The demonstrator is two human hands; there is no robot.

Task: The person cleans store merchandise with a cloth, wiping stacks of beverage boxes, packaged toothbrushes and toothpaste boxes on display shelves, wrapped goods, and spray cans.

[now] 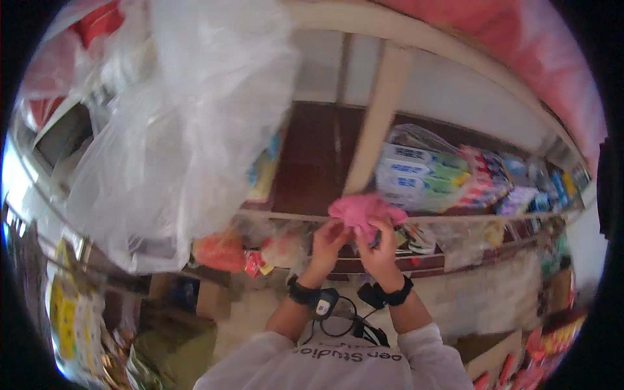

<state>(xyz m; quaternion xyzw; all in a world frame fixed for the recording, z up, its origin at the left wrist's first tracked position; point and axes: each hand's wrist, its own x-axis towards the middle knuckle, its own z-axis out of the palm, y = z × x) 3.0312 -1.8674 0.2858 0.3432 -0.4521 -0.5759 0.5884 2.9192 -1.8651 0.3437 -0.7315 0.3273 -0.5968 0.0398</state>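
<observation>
A crumpled pink cloth or soft bag (365,209) is held up before me, near the shelf's front edge. My left hand (330,239) grips its lower left side with bent fingers. My right hand (379,246) has hold of its lower right part, the thumb and fingers closed on it. A small dark patch shows by the right fingers, too blurred to name. Black straps with small devices sit on both wrists.
A large translucent plastic bag (185,122) hangs at the left. Wrapped packages (419,173) lie on the dark red shelf (312,151), right of a pale wooden post (378,117). Red packaged goods (219,251) sit below the shelf edge. Pink fabric (546,53) hangs overhead.
</observation>
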